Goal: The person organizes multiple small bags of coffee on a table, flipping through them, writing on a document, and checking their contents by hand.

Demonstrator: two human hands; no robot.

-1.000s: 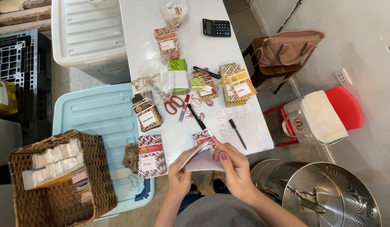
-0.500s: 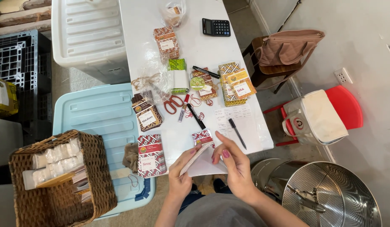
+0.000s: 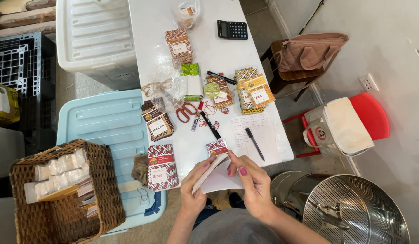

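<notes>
Head view: two hands, one white packet.

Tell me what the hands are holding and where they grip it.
Both hands hold a white paper packet: the left hand at its left edge, the right hand pinching its upper right edge.
</notes>
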